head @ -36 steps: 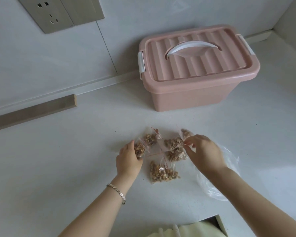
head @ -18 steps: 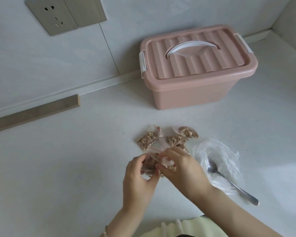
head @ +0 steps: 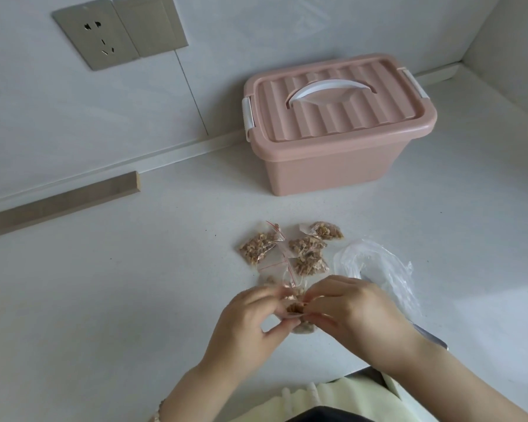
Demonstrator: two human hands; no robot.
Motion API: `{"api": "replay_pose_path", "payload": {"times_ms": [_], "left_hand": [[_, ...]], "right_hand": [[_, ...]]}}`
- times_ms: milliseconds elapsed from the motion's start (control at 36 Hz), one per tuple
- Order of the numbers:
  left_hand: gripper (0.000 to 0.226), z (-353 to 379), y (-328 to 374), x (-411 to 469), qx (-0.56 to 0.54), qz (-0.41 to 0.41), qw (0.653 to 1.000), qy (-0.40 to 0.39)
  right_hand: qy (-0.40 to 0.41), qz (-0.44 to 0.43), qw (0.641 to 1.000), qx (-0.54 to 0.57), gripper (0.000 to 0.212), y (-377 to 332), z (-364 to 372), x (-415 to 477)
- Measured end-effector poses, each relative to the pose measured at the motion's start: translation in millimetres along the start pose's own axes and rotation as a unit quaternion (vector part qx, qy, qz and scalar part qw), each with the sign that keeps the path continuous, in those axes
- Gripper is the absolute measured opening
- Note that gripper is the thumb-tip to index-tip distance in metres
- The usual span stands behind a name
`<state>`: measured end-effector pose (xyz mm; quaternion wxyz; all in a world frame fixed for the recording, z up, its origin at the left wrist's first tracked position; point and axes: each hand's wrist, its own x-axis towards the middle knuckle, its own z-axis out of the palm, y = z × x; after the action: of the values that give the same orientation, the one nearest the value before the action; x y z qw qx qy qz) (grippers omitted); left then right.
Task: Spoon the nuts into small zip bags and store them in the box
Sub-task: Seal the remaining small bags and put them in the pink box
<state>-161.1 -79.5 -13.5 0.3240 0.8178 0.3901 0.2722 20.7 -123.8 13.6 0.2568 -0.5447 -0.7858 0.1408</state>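
Both hands pinch one small zip bag of nuts (head: 296, 309) near the counter's front edge: my left hand (head: 250, 324) holds its left side, my right hand (head: 354, 315) its right side. Beyond them lie several filled zip bags (head: 305, 254) with red seal lines, one (head: 258, 246) at the left and one (head: 325, 230) at the back right. The pink storage box (head: 326, 169) stands by the wall, lid closed and white handle down. A spoon's handle end (head: 433, 338) shows behind my right wrist.
A crumpled clear plastic bag (head: 378, 269) lies right of the nut bags. A wooden strip (head: 61, 202) runs along the wall at the left. A wall socket (head: 104, 41) sits above. The counter's front edge is right below my wrists.
My hands drew back from the pile toward the front edge, carrying one nut bag between them. The spoon is now mostly hidden behind my right arm.
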Motion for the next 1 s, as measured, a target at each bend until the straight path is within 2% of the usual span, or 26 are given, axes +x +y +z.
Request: {"api": "replay_pose_path", "payload": {"times_ms": [83, 167, 222, 278, 333, 361, 472, 556, 611, 861, 1000], "left_hand": [[0.015, 1.3, 11.8, -3.6, -0.116, -0.062, 0.991, 0.014], [0.011, 3.4, 26.0, -6.2, -0.197, -0.127, 0.972, 0.035], [0.014, 3.5, 35.4, -6.0, -0.264, -0.177, 0.947, 0.048], [0.028, 2.6, 41.6, -4.3, -0.332, -0.218, 0.917, 0.041], [0.044, 1.4, 44.2, -2.4, -0.387, -0.257, 0.885, 0.019], [0.043, 0.7, 45.0, -1.3, -0.399, -0.274, 0.875, 0.007], [0.011, -1.1, 51.5, 1.7, -0.406, -0.289, 0.867, -0.025], [0.018, -1.9, 53.5, 2.0, -0.414, -0.312, 0.855, 0.004], [0.023, -2.3, 54.3, 2.2, -0.409, -0.329, 0.851, 0.025], [0.015, -3.6, 58.6, 0.6, -0.400, -0.333, 0.852, 0.052], [0.015, -4.2, 60.5, 1.8, -0.403, -0.324, 0.854, 0.058]], "right_hand": [[0.022, 0.086, 0.990, 0.107, 0.015, -3.5, -4.1, -6.7], [0.035, 0.149, 0.968, 0.197, 0.004, -8.3, -8.8, -10.9], [0.043, 0.187, 0.950, 0.244, 0.012, -11.3, -12.5, -13.1], [0.048, 0.216, 0.933, 0.285, 0.022, -13.2, -14.5, -15.6], [0.044, 0.246, 0.909, 0.335, 0.022, -15.6, -15.9, -17.0], [0.044, 0.260, 0.894, 0.363, 0.018, -16.6, -16.6, -17.4], [0.078, 0.302, 0.835, 0.453, 0.010, -21.5, -17.6, -16.0], [0.116, 0.342, 0.772, 0.523, 0.020, -21.8, -14.3, -15.9], [0.123, 0.358, 0.747, 0.546, 0.024, -21.7, -13.0, -16.2], [0.139, 0.385, 0.712, 0.571, 0.036, -23.6, -11.1, -15.8], [0.152, 0.389, 0.717, 0.558, 0.018, -24.4, -12.6, -12.8]]}}
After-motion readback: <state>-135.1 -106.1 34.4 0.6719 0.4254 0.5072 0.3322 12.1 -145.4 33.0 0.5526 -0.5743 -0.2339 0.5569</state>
